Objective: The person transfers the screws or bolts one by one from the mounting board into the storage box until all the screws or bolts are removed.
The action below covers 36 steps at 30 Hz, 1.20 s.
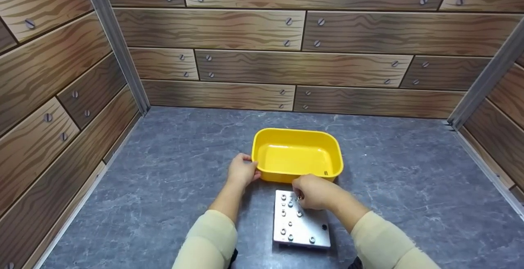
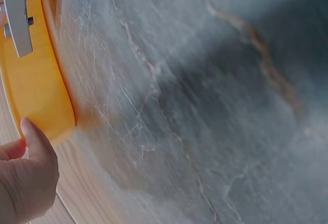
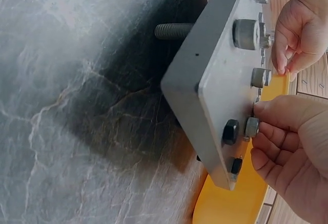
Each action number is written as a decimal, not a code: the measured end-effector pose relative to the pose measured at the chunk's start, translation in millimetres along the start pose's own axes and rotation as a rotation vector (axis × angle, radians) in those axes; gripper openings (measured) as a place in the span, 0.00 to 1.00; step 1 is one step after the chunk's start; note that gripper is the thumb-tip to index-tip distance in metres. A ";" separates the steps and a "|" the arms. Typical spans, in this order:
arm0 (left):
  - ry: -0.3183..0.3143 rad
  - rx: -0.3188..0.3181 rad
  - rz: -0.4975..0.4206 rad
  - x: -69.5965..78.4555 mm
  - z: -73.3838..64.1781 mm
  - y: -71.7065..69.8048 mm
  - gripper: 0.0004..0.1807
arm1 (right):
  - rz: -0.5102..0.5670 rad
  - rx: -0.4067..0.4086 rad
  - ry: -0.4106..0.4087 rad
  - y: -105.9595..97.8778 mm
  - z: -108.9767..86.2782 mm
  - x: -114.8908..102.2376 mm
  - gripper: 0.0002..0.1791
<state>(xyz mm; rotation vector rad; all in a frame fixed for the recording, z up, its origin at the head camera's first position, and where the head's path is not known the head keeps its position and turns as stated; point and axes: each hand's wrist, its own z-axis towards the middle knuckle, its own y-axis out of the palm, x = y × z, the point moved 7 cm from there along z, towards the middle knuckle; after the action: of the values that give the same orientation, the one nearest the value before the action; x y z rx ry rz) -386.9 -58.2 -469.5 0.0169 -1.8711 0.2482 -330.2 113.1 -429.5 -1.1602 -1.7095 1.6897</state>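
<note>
My left hand (image 1: 242, 170) holds the near left corner of a yellow plastic bin (image 1: 294, 175), its thumb at the rim. A silver metal plate (image 1: 308, 229) lies just in front of the bin, with several socket-head bolts (image 3: 247, 34) set in its face. Threaded ends (image 3: 174, 31) of bolts stick out beneath it. Over the plate's far edge, my right hand (image 1: 317, 191) has its thumb and curled fingers pinching at a small bolt (image 1: 300, 197). In the right wrist view, the fingertips are right beside a silver bolt head (image 3: 252, 127).
Inside the bin, a small dark spot (image 1: 326, 173) shows near the right front corner. Wood-patterned walls (image 1: 254, 68) close off the back and both sides of the grey marbled table (image 1: 184, 146). Black holes or caps (image 3: 230, 131) mark the plate's corner.
</note>
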 end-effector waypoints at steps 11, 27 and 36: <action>0.015 -0.008 -0.005 0.1 1.6 0.6 0.11 | -0.008 0.021 -0.040 -2.8 -1.1 -2.7 0.09; 0.016 -0.010 -0.021 -0.9 0.2 0.2 0.10 | 0.078 0.048 -0.032 -13.2 -3.5 -0.6 0.05; 0.020 -0.011 -0.019 -1.1 0.3 0.7 0.11 | 0.107 0.068 -0.027 -21.7 -5.5 5.7 0.05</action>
<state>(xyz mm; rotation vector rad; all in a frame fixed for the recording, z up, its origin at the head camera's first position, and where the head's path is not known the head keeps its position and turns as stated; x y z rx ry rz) -386.9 -57.7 -470.7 0.0247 -1.8510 0.2246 -333.9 123.4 -409.2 -1.2221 -1.6190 1.8198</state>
